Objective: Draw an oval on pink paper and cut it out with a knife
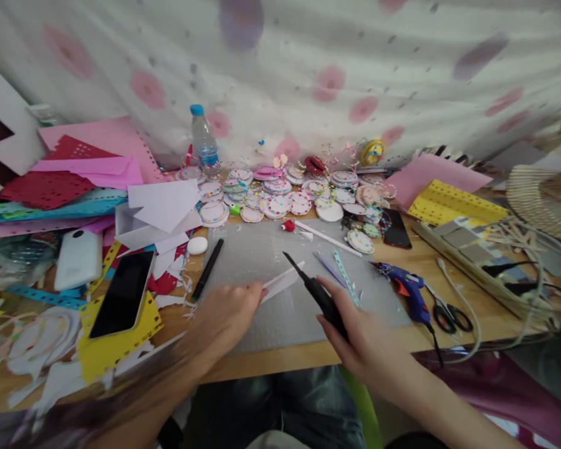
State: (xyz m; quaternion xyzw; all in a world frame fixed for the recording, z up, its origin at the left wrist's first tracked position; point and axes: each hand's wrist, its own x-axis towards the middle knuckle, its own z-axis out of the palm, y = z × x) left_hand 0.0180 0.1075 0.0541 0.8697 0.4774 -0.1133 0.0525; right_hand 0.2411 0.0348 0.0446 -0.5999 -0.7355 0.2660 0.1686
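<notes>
My left hand (229, 315) pinches a folded white piece of paper (283, 285) above the grey mat (257, 249). My right hand (355, 330) is closed around the black handle of a thin-tipped tool (325, 299), whose dark tip points up and left, just above the paper. The exact kind of tool is hard to tell. Behind the paper, a white stick (330, 239) lies beside a small red piece (288, 226). A purple strip (330, 269) and a light teal dotted strip (346, 276) rest on the mat to the right.
Decorated paper discs (278, 206) crowd the back, near a water bottle (206, 140). At left are a black marker (208, 269), a phone (123, 293) and coloured paper. A blue glue gun (409, 290), scissors (449, 312) and a long tray (472, 274) lie at right.
</notes>
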